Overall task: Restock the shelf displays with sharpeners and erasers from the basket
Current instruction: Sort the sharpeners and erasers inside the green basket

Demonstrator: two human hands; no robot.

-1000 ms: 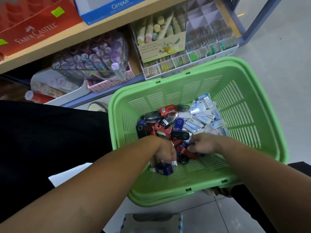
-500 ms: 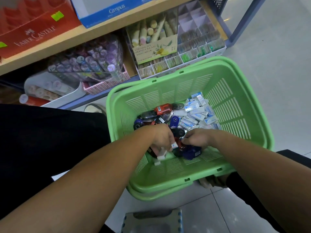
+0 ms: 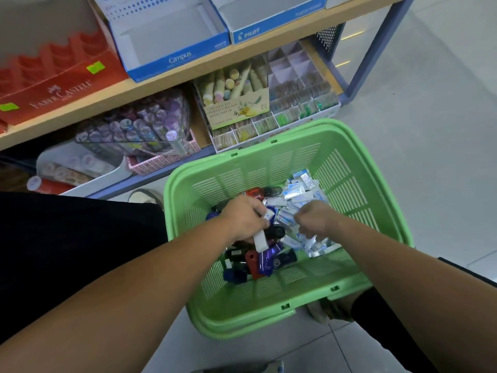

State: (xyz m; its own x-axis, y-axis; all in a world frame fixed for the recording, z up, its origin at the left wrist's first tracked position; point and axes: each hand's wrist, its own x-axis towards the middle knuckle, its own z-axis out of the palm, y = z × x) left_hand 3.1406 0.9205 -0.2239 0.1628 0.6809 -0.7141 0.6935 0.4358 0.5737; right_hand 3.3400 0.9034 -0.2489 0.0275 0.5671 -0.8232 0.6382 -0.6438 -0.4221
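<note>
A green plastic basket [image 3: 357, 267] sits on the floor in front of me. A pile of red, blue and black sharpeners [image 3: 255, 261] lies at its left, and white-and-blue wrapped erasers [image 3: 301, 191] at its right. My left hand [image 3: 243, 218] is inside the basket, fingers curled round white erasers [image 3: 260, 240] that stick out below the fist. My right hand [image 3: 313, 218] is beside it, curled over the eraser pile with wrapped erasers under its fingers.
A wooden shelf [image 3: 188, 76] holds a red Faber-Castell box [image 3: 57, 84], an empty blue Campus display box [image 3: 172, 30] and a Pilot box [image 3: 269, 21]. Below stand a tube display [image 3: 236, 100], a compartment tray [image 3: 298, 103] and clear pen tubs [image 3: 134, 125].
Both hands have moved further into the basket, toward the eraser side. My left hand now holds white erasers. The view has tilted up, showing more of the shelf.
</note>
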